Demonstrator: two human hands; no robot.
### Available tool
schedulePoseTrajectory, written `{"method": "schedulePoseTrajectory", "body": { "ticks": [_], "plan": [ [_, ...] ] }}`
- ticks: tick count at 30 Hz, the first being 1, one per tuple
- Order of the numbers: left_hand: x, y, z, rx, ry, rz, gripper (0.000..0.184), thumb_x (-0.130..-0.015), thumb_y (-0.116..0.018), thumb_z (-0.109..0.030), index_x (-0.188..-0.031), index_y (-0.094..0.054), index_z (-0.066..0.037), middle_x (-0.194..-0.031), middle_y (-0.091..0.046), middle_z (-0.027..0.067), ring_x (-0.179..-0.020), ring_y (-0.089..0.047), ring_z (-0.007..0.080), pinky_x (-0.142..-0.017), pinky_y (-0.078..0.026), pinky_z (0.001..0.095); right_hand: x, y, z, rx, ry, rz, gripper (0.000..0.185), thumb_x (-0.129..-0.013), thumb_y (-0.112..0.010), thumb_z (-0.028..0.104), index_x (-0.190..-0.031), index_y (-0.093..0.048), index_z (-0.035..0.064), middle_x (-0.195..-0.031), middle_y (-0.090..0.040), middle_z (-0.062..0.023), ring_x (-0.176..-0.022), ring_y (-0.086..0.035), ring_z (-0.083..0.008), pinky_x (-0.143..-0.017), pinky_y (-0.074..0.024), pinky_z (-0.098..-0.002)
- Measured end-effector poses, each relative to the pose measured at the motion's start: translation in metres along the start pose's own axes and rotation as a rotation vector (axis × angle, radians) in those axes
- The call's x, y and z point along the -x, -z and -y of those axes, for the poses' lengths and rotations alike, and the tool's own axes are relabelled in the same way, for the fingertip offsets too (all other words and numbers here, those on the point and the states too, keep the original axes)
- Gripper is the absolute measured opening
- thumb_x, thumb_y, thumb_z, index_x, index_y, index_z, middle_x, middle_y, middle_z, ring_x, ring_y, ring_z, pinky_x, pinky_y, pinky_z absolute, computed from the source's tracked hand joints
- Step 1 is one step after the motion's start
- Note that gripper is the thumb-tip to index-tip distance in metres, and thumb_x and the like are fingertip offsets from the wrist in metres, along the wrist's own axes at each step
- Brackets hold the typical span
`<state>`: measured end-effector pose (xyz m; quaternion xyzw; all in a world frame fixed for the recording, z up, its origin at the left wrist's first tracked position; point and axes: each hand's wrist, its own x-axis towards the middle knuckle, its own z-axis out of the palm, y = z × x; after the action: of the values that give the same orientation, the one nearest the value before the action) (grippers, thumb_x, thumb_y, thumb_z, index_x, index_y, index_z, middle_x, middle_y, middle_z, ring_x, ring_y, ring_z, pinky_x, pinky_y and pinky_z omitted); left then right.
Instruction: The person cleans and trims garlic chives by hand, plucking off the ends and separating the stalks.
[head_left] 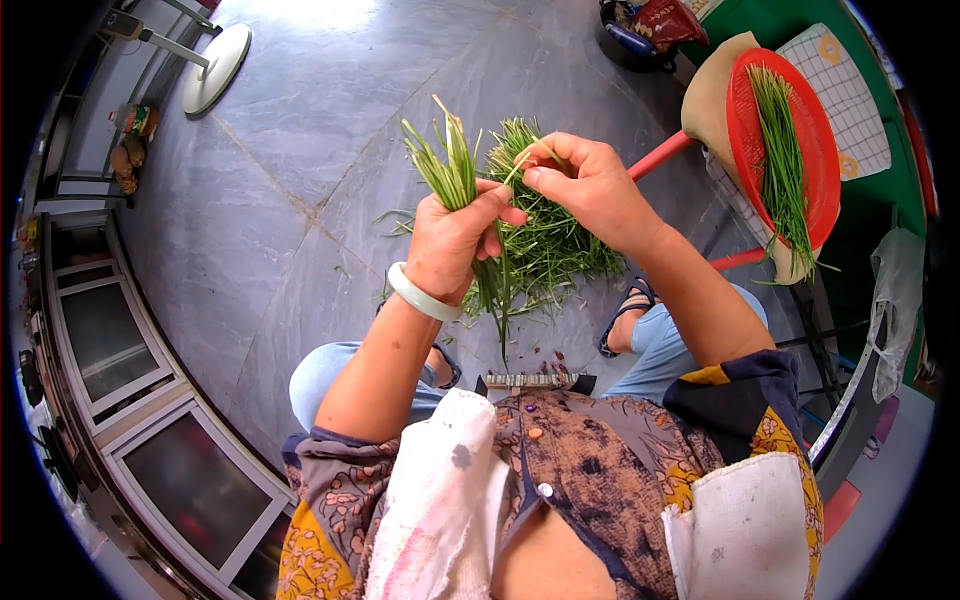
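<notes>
My left hand [452, 238], with a pale bangle on its wrist, is closed around a bunch of garlic chives [448, 168]. Pale stem ends stick up above the fist, and green leaves hang down below it. My right hand [598, 188] is beside it, thumb and forefinger pinched on a thin, pale chive strand [519, 168] that reaches toward my left thumb. Under both hands, a loose heap of chives [565, 245] lies on the grey floor, with scattered bits around it.
At right, a red plastic basket [740, 130] holds a bundle of chives [783, 165]. A dark pot [632, 45] stands at the top. White-framed cabinets [190, 470] line the left side, near a round white stand base [217, 70]. A clear plastic bag [893, 300] hangs at right.
</notes>
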<state>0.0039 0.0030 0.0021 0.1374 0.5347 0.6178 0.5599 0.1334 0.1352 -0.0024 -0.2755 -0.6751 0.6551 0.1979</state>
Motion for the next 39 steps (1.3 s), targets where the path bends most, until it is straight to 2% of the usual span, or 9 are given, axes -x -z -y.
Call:
{"method": "schedulePoseTrajectory", "body": {
  "ticks": [13, 21, 25, 26, 29, 30, 33, 35, 39],
  "plan": [
    [-0.001, 0.0, 0.001, -0.015, 0.028, 0.024, 0.014, -0.087, -0.063, -0.014, -0.095, -0.062, -0.002, -0.074, -0.067, 0.0072, -0.047, -0.049, 0.0067, -0.044, -0.037, 0.0199, -0.003, 0.011, 0.019, 0.06, -0.011, -0.115, 0.021, -0.089, -0.062, 0.019, -0.085, -0.066, -0.0009, -0.07, -0.059, 0.0033, -0.065, -0.047, -0.0037, -0.057, -0.0383, -0.0225],
    [-0.003, 0.003, -0.002, 0.07, 0.075, 0.025, 0.015, -0.088, -0.062, -0.017, -0.093, -0.061, -0.003, -0.074, -0.066, 0.0062, -0.045, -0.044, 0.0069, -0.043, -0.034, 0.0199, 0.0, 0.02, 0.03, 0.514, 0.072, 0.008, 0.033, -0.086, -0.065, 0.026, -0.095, -0.064, -0.0061, -0.071, -0.062, -0.01, -0.068, -0.053, -0.0076, -0.061, -0.0449, -0.0261],
    [-0.006, 0.006, -0.001, 0.077, 0.074, 0.058, 0.015, -0.088, -0.062, -0.018, -0.093, -0.061, -0.004, -0.075, -0.066, 0.0058, -0.045, -0.043, 0.0066, -0.043, -0.033, 0.0199, -0.003, 0.009, 0.021, 0.107, 0.018, 0.047, 0.037, -0.086, -0.066, 0.024, -0.109, -0.064, -0.005, -0.084, -0.067, -0.0045, -0.076, -0.058, -0.0097, -0.072, -0.0469, -0.0249],
    [-0.006, 0.006, 0.0, 0.072, 0.084, 0.071, 0.015, -0.088, -0.061, -0.018, -0.093, -0.061, -0.004, -0.075, -0.066, 0.0057, -0.045, -0.043, 0.0065, -0.043, -0.033, 0.02, 0.001, 0.003, 0.023, 0.057, -0.02, 0.053, 0.031, -0.088, -0.063, 0.022, -0.104, -0.066, -0.0037, -0.084, -0.065, -0.0006, -0.078, -0.057, -0.0091, -0.074, -0.0459, -0.0243],
    [-0.005, 0.004, 0.003, 0.108, 0.13, 0.141, 0.015, -0.09, -0.061, -0.018, -0.093, -0.062, -0.004, -0.073, -0.065, 0.0034, -0.044, -0.041, 0.0059, -0.043, -0.032, 0.0209, 0.007, -0.01, 0.02, -0.158, -0.155, 0.117, 0.023, -0.091, -0.059, 0.02, -0.097, -0.066, -0.0012, -0.078, -0.062, 0.001, -0.069, -0.053, -0.0044, -0.062, -0.0423, -0.0211],
    [-0.005, 0.004, 0.003, 0.103, 0.147, 0.157, 0.015, -0.09, -0.061, -0.018, -0.094, -0.063, -0.003, -0.073, -0.064, 0.0029, -0.044, -0.041, 0.0059, -0.043, -0.032, 0.0207, 0.005, -0.008, 0.019, -0.242, -0.22, 0.094, 0.02, -0.094, -0.054, 0.019, -0.086, -0.063, 0.0021, -0.071, -0.057, 0.0022, -0.059, -0.043, -0.0012, -0.05, -0.0329, -0.0193],
    [-0.005, 0.003, 0.002, 0.097, 0.195, 0.205, 0.016, -0.089, -0.061, -0.016, -0.095, -0.063, -0.002, -0.071, -0.061, 0.0013, -0.045, -0.041, 0.0056, -0.043, -0.031, 0.02, -0.006, 0.007, 0.009, -0.42, -0.094, -0.049, 0.023, -0.095, -0.051, 0.02, -0.081, -0.061, 0.0042, -0.07, -0.055, 0.0016, -0.052, -0.034, -0.0018, -0.045, -0.0253, -0.0195],
    [-0.004, 0.004, 0.003, 0.106, 0.245, 0.234, 0.016, -0.089, -0.061, -0.015, -0.096, -0.062, -0.001, -0.069, -0.059, 0.0006, -0.045, -0.041, 0.0054, -0.043, -0.031, 0.0199, -0.016, 0.021, 0.015, -0.545, -0.014, -0.197, 0.021, -0.098, -0.046, 0.019, -0.086, -0.056, 0.0051, -0.079, -0.062, -0.0077, -0.054, -0.039, -0.0052, -0.045, -0.0274, -0.0202],
    [-0.003, 0.006, 0.005, 0.136, 0.264, 0.299, 0.015, -0.088, -0.062, -0.013, -0.096, -0.062, -0.001, -0.068, -0.057, 0.0002, -0.046, -0.04, 0.0059, -0.043, -0.03, 0.0203, -0.026, 0.061, 0.015, -0.643, 0.026, -0.375, 0.018, -0.099, -0.043, 0.018, -0.093, -0.054, 0.0042, -0.081, -0.063, -0.0127, -0.057, -0.043, -0.0095, -0.047, -0.031, -0.0223]
  ]
}}
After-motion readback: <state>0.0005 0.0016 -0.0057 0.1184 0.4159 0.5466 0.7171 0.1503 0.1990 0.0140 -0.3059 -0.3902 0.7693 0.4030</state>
